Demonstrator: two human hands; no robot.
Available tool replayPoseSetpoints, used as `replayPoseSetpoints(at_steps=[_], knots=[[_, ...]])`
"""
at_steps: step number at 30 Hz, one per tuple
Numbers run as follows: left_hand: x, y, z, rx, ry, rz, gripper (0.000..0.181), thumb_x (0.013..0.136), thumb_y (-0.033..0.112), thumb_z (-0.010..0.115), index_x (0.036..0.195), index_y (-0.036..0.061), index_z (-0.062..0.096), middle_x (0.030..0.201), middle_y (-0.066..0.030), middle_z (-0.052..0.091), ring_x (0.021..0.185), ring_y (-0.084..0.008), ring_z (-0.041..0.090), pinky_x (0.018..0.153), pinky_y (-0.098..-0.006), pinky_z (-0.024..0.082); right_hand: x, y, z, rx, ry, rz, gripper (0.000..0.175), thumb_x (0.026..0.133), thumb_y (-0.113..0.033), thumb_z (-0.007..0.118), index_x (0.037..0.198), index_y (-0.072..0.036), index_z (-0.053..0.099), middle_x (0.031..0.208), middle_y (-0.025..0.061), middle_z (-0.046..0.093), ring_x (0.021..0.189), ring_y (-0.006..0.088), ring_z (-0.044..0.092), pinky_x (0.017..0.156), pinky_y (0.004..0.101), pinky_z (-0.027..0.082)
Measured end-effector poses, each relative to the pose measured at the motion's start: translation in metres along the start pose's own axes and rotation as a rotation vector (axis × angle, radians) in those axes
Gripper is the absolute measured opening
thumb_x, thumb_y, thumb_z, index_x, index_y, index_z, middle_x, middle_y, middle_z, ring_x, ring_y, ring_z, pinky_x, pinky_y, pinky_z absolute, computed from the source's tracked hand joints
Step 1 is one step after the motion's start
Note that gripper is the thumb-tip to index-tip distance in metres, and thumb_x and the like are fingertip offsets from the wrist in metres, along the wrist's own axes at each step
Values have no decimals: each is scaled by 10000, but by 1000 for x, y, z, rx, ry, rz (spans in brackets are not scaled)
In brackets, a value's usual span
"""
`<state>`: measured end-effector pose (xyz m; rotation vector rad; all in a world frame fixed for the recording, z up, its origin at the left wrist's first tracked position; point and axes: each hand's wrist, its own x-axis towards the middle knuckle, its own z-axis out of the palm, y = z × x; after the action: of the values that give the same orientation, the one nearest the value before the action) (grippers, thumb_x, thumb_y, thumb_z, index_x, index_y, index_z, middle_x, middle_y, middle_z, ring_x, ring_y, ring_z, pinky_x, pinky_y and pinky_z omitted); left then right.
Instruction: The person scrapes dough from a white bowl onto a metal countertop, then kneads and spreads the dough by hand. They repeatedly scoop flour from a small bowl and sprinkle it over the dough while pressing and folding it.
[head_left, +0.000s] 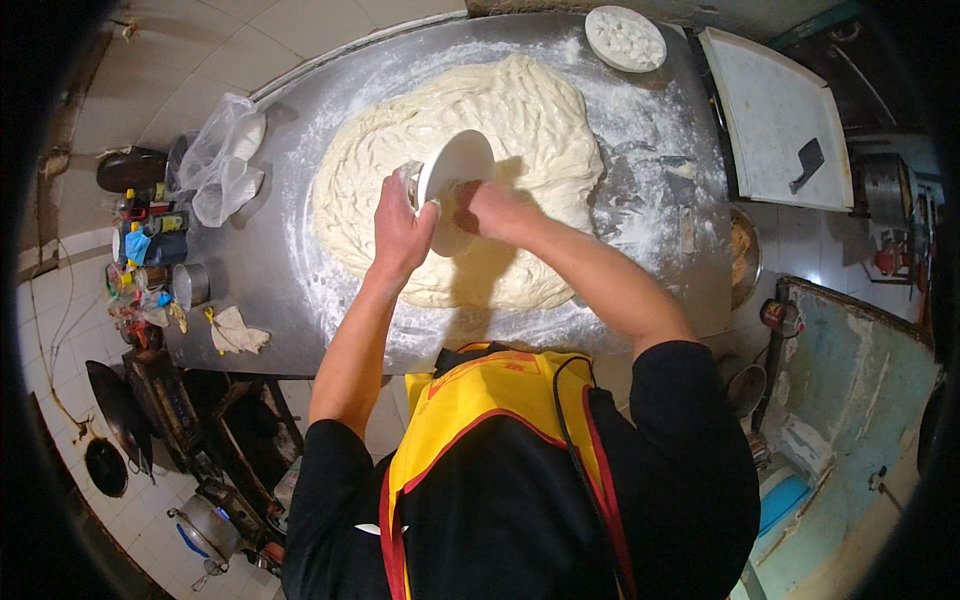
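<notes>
My left hand (401, 225) grips a white bowl (455, 161) by its rim, thumb on the near side. The bowl is tipped steeply, with its inside facing right. My right hand (496, 210) reaches into its mouth and is blurred; whether its fingers hold anything cannot be made out. Beneath both hands a wide, soft slab of pale dough (532, 105) spreads over the steel worktable (255, 285). Loose flour (637, 195) coats the metal around the dough, most thickly on the right.
A bowl of white flour (625, 39) stands at the back right, beside a white tray (780, 112) bearing a dark scraper (808, 163). Along the left edge are a plastic bag (221, 169), several bottles, a metal pot (190, 285) and a cloth (238, 330).
</notes>
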<state>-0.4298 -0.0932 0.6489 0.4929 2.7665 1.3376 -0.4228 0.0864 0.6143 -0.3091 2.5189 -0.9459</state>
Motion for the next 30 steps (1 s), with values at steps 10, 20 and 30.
replayPoseSetpoints(at_steps=[10,20,30], knots=[[-23,-46,-21,-840,265,-406,529,877,145,478,1360,-42,374,1159,-164,567,1023,-221,579,884,-352,502,-30,89,-26,1167,664,283,258,943,-122,503,1156,4,573,1053,127,623,996,235,614,852,338,505],[-16,-18,19,-108,180,-11,476,893,168,489,1309,-62,459,1209,-280,541,1121,-410,535,996,-432,412,-40,-24,41,58,205,-145,121,846,-44,549,902,57,586,879,268,586,807,392,607,714,488,492],[-26,-5,20,-283,136,-112,453,862,153,477,1265,-55,499,1222,-275,535,1135,-423,501,1029,-454,366,15,1,14,-1,190,97,239,842,-152,638,942,62,600,909,245,629,871,403,621,765,464,514]])
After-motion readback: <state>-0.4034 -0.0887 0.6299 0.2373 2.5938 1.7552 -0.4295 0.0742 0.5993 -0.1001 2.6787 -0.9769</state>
